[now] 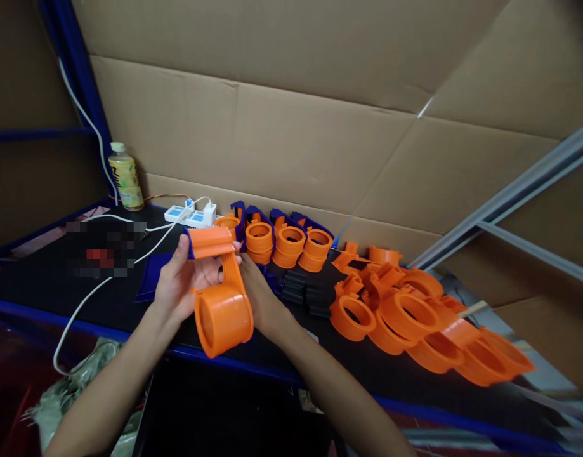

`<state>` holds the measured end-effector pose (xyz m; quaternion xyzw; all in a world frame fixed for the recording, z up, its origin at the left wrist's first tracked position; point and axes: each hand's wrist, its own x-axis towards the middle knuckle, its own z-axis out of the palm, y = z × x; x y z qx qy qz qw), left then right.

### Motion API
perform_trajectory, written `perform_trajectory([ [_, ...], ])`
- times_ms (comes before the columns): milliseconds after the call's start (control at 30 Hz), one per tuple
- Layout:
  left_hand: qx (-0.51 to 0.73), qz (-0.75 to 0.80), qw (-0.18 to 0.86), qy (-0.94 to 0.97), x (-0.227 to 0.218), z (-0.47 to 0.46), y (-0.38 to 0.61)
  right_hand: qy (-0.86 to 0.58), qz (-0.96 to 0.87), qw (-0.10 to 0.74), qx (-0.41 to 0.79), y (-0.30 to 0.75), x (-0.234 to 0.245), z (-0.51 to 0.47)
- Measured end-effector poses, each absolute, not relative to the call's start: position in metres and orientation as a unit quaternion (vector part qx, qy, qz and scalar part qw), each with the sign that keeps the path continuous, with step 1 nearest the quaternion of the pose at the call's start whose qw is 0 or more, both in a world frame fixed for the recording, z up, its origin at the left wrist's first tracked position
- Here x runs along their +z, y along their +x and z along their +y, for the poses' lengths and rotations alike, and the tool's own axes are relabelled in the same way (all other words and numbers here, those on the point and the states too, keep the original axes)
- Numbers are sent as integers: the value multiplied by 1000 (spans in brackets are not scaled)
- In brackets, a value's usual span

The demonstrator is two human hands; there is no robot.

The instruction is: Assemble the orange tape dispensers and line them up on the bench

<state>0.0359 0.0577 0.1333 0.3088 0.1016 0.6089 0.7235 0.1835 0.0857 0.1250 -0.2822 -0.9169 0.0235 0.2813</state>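
Observation:
An orange plastic tape dispenser (224,317) is held up in front of me, its round hub hanging down and its flat top part with a dark blue edge raised. My left hand (174,279) grips it at the left end, thumb against the blue edge and fingers behind. On the right side, my right hand (257,279) closes around the dispenser's arm; most of its fingers are hidden behind the orange plastic. Just beyond my hands stand several orange dispensers with dark blue parts (290,238). Some black pieces (295,285) lie to the right of my right hand.
A pile of orange dispenser bodies (410,311) covers the table's right side. At the back left are a power strip (191,214) with white cables and a yellow-labelled bottle (126,178). Cardboard (272,139) walls the back. A blue sheet-like piece (153,276) lies left.

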Motion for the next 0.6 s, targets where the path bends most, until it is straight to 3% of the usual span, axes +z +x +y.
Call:
perform_trajectory([
  [200, 583, 103, 748, 302, 134, 55, 35, -258, -937, 237, 3, 184, 119, 93],
  [600, 585, 111, 742, 309, 135, 54, 33, -204, -951, 231, -4, 194, 121, 91],
])
